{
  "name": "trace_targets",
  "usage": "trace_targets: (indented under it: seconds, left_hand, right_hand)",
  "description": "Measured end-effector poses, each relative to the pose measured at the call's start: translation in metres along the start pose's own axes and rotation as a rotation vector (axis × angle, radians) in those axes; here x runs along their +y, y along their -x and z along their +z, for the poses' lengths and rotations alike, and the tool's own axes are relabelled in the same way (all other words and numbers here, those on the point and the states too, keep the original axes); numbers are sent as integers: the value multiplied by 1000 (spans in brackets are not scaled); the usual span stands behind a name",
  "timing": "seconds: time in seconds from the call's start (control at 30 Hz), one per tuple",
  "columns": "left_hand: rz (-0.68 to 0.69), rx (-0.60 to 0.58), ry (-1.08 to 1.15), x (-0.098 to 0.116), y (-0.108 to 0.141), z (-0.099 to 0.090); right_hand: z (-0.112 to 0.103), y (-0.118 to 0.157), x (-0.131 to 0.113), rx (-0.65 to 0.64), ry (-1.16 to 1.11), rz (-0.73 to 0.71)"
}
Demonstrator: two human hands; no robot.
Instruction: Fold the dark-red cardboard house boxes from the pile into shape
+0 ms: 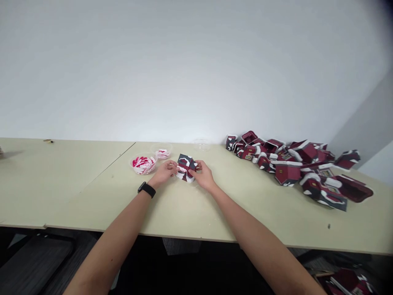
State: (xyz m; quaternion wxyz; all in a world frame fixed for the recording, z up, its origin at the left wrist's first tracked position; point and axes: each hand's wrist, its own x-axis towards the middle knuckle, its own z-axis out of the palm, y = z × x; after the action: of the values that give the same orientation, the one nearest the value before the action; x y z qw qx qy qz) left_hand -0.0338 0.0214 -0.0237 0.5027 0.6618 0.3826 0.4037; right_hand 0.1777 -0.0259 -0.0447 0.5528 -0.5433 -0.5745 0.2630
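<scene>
Firstly, one small card house [186,167]: dark red walls, grey roof panels, white snow trim, held up in front of the person, its lower edge close to the tabletop; whether it touches cannot be told.

Left hand [164,172]: nearly closed, fingers curled against the house's left side, gripping it. Black wristband [146,189] on that wrist.

Right hand [204,175]: likewise nearly closed, fingers pressed to the house's right side, gripping it. The two hands sit just either side of the house, their fingertips almost meeting across its front.

Beneath the house: one long pale olive table [92,184], made of joined sections, with a seam running to the left of the house.

Left of the house, just beyond the left hand: one clear plastic bowl [143,164] holding red-and-white printed card pieces. Behind that, nearer the house: a second clear bowl [162,154] with similar pieces.

Behind the house, slightly right: one clear plastic dish [202,144].

Well right of the house: a large heap of finished-looking card houses [291,162], same colours, lying at all angles.

Far left of the house, at the table's back edge: one small brown object [48,141], too small to identify.
</scene>
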Motion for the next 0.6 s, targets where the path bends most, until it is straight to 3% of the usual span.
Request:
trace_targets:
  seconds: [0.6]
  left_hand:
    - [-3,39,11,3,2,6]
  right_hand:
    - [0,-1,0,-8,-19,15]
